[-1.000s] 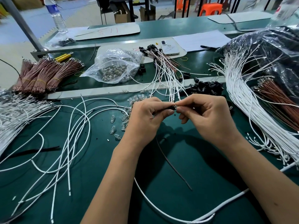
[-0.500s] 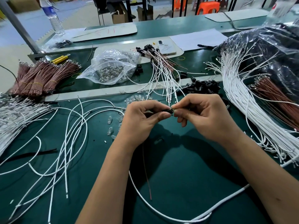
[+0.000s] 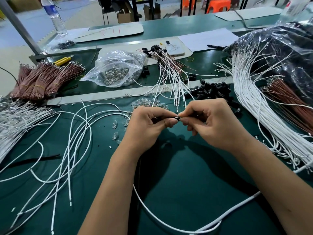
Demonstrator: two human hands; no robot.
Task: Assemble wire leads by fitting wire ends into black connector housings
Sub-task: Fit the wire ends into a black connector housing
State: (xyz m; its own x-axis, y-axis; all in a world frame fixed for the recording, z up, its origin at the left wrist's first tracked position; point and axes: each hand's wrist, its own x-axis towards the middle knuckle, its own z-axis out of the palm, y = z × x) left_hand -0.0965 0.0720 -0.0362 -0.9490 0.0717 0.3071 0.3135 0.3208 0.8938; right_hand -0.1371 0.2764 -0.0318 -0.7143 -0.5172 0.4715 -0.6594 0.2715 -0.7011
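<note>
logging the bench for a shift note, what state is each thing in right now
left hand: fingers pinching the black connector housing
right hand: fingers pinching at the housing's other end
black connector housing: held above the mat between both hands
clear bag of bulbs: lying on its side
water bottle: upright
phone: face down

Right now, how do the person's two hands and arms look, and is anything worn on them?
The left hand and right hand are both bare: no gloves, rings, watch or wristband show. Both forearms are uncovered as far as the picture's lower edge, with no sleeve in view. The visible fingernails are short and unpainted.
</note>
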